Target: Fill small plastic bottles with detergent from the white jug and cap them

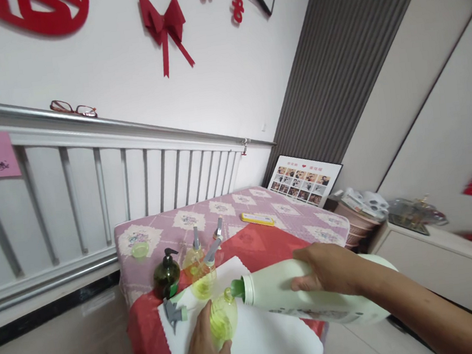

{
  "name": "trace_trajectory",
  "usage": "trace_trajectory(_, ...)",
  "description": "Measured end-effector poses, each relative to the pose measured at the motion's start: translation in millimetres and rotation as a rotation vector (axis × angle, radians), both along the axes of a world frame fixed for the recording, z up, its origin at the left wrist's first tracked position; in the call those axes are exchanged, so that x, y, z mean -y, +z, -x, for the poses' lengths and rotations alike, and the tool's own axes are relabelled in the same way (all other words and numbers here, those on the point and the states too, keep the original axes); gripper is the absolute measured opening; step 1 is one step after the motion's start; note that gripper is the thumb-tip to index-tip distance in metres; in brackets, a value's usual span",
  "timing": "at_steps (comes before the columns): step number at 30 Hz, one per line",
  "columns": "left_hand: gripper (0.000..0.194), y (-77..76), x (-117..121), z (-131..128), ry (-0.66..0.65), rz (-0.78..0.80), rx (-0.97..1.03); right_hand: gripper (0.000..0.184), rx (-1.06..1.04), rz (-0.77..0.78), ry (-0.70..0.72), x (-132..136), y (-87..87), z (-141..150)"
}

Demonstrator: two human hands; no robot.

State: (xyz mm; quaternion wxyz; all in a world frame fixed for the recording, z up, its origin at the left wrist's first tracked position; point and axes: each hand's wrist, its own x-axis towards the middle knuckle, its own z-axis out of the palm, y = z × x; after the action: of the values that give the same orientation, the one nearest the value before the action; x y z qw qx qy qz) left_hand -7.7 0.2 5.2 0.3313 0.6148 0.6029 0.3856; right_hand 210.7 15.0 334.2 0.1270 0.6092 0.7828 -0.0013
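Note:
My left hand [206, 345] is wrapped round a clear yellow-green spray bottle [224, 317] with its top off, standing on a white sheet [272, 343]. In my right hand [329, 268] a large pale green jug [274, 292] lies tilted almost level, its green spout at the small bottle's neck. Whether liquid is flowing I cannot make out. A grey trigger spray head [175, 314] rests on the sheet, left of my left hand. Behind stand spray bottles with grey heads, one yellow-green [204, 283] and one yellowish [193, 259], beside a dark green pump bottle [167, 276].
A purple patterned cloth and red cloth [244, 247] cover the table. On it lie a yellow-edged case [257, 219] and a pale green round lid [140, 250]. A white radiator [134, 183] runs behind, with glasses [73, 109] on top. A photo board [304, 180] leans at the back right.

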Motion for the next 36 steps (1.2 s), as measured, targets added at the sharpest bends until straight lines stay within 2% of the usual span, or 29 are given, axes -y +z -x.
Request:
trace_trajectory(6, 0.085, -2.2, -0.3, -1.6, 0.020, 0.005, -0.014, 0.041, -0.010, -0.001, -0.004, 2.0, 0.9, 0.5)
trace_trajectory(19, 0.086, 2.8, 0.1, -1.8, 0.018, 0.014, -0.081, 0.039, -0.013, -0.013, 0.008, 0.4, -1.4, -3.0)
trace_trajectory(36, 0.086, 1.0, -0.4, -2.6, 0.036, -0.022, -0.036, 0.037, -0.050, -0.031, 0.007, -2.1, -5.0, -7.4)
